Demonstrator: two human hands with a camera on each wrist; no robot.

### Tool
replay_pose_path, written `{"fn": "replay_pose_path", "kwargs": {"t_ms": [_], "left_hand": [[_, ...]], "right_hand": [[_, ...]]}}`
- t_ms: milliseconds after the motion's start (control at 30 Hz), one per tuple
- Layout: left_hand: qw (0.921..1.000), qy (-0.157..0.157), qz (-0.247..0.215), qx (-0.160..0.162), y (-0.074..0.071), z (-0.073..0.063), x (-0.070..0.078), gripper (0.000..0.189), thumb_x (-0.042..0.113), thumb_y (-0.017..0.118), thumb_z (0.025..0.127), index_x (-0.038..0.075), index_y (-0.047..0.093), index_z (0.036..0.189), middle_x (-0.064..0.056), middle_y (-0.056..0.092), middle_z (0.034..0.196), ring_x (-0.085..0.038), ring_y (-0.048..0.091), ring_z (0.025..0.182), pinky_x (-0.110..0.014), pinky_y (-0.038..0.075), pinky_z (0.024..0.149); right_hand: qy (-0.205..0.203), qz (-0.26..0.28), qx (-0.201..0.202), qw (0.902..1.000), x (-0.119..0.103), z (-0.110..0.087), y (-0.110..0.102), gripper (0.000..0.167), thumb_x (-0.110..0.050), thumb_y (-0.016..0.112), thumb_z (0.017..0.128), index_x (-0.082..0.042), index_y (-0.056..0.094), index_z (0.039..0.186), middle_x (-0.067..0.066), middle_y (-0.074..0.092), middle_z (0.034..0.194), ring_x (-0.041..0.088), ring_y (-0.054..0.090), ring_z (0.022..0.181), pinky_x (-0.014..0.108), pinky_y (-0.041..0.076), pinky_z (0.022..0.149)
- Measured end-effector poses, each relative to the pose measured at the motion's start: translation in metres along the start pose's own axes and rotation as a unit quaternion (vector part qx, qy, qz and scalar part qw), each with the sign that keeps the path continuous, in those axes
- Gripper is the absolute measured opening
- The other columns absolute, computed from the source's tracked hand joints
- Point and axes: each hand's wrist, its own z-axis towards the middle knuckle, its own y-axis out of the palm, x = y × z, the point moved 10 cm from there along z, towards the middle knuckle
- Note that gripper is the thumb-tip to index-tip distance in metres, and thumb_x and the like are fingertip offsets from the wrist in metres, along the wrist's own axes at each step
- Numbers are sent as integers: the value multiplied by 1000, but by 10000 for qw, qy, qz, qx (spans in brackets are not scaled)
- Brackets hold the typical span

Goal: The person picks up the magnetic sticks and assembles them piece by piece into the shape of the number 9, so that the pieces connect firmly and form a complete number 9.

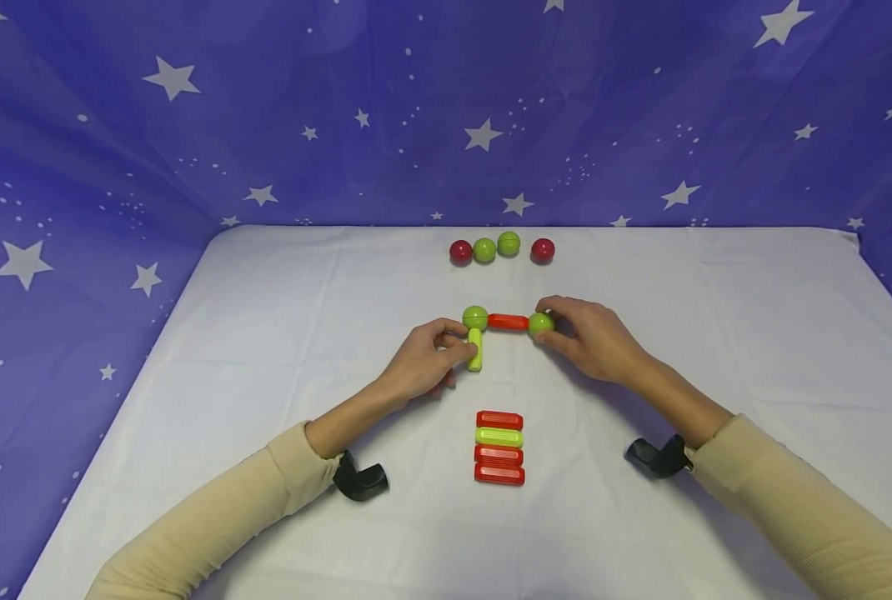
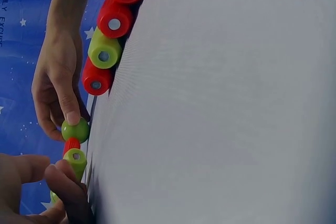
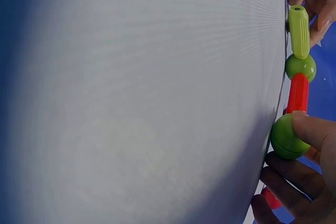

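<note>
left hand (image 1: 423, 360) pinches the green rod (image 1: 475, 349), fingers curled around it, and that rod runs from the hand up to the left green ball (image 1: 474, 317), touching it. right hand (image 1: 592, 337) is over on the other side, fingertips wrapped round the right green ball (image 1: 540, 322), thumb on top in the right wrist view. between the two balls lies the red rod (image 1: 508, 322), flat on the white cloth (image 1: 266, 333), touching both ends, so the three pieces make a bar with the green rod hanging off its left corner, all mid-table. nearer the person, a stack of four spare rods (image 1: 499, 447) lies side by side: red, green, red, red, well apart from the hands. at the far edge a row of four balls (image 1: 502, 247): red, green, green, red, the last one a little apart. starry blue backdrop (image 1: 446, 108) behind. both sleeves are cream, wrist cameras strapped on.
</note>
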Motion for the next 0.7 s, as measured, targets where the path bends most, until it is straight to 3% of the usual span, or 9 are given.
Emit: {"fn": "replay_pose_path", "kwargs": {"t_ms": [333, 533, 700], "left_hand": [[9991, 66, -411, -56, 3, -3, 4, 40, 19, 64, 95, 3, 54, 131, -10, 62, 108, -16, 58, 54, -26, 45, 43], [9995, 52, -232, 217, -4, 0, 2, 36, 18, 63, 96, 4, 54, 128, -9, 60, 108, -16, 50, 48, -26, 42, 43], [9985, 38, -173, 518, -19, 8, 1, 37, 20, 61, 96, 5, 54, 129, -8, 59, 107, -15, 48, 49, -25, 42, 44]], "right_hand": [[3, 46, 15, 10000, 1, 0, 0, 40, -16, 73, 90, -3, 62, 126, 13, 66, 119, 31, 58, 111, 54, 41, 100], [20, 104, 8, 9999, 1, 0, 0, 41, -17, 73, 90, -3, 63, 127, 12, 66, 118, 30, 59, 110, 54, 41, 100], [29, 85, 9, 10000, 2, 0, 0, 40, -17, 73, 90, -4, 63, 127, 12, 66, 118, 30, 59, 110, 54, 41, 100]]}}
